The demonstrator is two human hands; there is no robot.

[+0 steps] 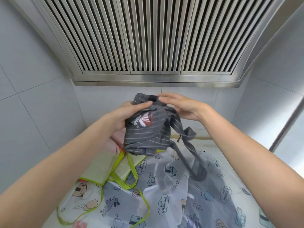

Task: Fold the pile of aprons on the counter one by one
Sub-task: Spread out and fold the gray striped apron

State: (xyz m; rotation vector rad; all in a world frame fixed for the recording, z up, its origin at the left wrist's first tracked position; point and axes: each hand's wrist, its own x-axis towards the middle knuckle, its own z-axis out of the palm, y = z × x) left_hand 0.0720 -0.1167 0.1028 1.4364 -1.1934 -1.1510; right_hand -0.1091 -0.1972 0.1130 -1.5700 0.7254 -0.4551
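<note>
A ribbed steel extractor hood point(156, 38) fills the top of the view, set against pale tiled walls point(32, 104). Below it, the bench point(212, 143) is almost wholly covered by a pile of aprons. The largest is a translucent printed apron point(164, 186) with cartoon houses, birds and leaves, spread flat across the near part. Left of it lies a pale green apron point(100, 167) edged in lime binding, its straps looping over the printed one; a bit of pink cloth point(113, 142) shows behind it.

Held in the air above the pile is a grey pinstriped apron point(146, 134), bunched into a bundle with its long axis running roughly up and down, logo facing the camera. Its strap point(194, 162) hangs down to the right and loops onto the printed apron.

The left hand point(130, 116) grips the bundle's upper left side, thumb curled over the cloth. The right hand point(179, 106) has nearly straight fingers resting on the top edge.
</note>
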